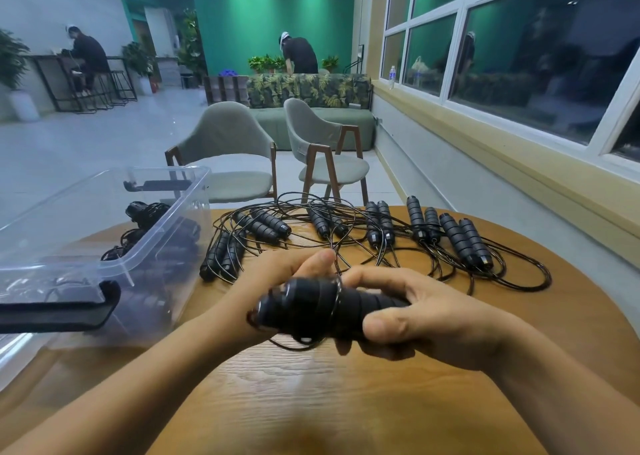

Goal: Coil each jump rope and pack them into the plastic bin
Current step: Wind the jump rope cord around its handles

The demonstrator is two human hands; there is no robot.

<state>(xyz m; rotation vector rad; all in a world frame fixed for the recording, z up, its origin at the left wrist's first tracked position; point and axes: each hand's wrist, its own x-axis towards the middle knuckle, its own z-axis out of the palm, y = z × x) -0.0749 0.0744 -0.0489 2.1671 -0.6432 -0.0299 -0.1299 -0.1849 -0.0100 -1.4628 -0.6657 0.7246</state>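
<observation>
Above the round wooden table (346, 392) I hold a pair of black jump rope handles (311, 307) side by side, with thin black cord wound around them. My right hand (426, 312) grips their right end. My left hand (277, 274) is curled behind their left end, thumb up against the cord. Several more black jump ropes (381, 229) lie tangled across the far half of the table. The clear plastic bin (104, 247) stands at the left and holds a few coiled ropes (145, 219).
The bin's black clip handle (59, 311) faces me at the left. Two grey chairs (235, 153) stand beyond the table's far edge. A window wall runs along the right. Two people are far off in the room.
</observation>
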